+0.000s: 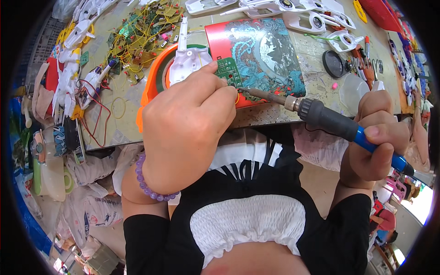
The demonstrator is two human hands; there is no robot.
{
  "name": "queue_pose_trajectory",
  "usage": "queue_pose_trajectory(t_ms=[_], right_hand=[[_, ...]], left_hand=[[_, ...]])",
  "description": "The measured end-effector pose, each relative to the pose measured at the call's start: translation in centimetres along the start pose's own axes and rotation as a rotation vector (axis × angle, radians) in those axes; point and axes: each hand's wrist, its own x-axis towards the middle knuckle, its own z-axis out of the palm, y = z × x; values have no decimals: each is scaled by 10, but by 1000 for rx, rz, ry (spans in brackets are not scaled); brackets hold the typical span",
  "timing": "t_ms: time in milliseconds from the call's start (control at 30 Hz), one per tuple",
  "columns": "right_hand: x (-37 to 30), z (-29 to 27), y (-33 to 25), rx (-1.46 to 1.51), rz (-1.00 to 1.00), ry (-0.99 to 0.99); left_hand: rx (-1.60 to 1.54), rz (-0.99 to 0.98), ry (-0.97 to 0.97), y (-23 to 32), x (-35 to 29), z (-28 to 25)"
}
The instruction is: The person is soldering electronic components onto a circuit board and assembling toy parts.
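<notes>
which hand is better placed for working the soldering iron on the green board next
Probably the right hand: it grips the soldering iron by its blue handle, with the tip near the green circuit board. The left hand seems occupied holding that board.

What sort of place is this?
It looks like a small electronics workshop: the right hand holds a soldering iron at a green circuit board, with a heap of wired boards and white plastic shells on the bench.
</notes>
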Motion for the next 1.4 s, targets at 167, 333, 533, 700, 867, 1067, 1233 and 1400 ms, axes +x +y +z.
queue_pose_trajectory(t_ms=[167,333,533,700,867,1067,1233,1400], right_hand=[[1,-1,-3,-14,3,-20],[0,-7,-2,-76,-86,-105],[-11,-16,5,-53,-164,127],[-43,-53,27,167,-103,627],[-61,-142,61,-61,86,1163],[-55,-215,72,-21,358,1143],[-29,-216,112,-106,576,868],[-14,-183,153,-50,754,619]], left_hand=[[1,6,8,1,0,-1],[5,-9,-9,0,-1,-2],[15,-4,-12,1,1,-2],[49,74,44,0,1,0],[69,-34,35,8,1,-2],[65,-33,41,6,3,1],[60,-22,39,12,5,-3],[-42,-23,-8,10,6,-9]])
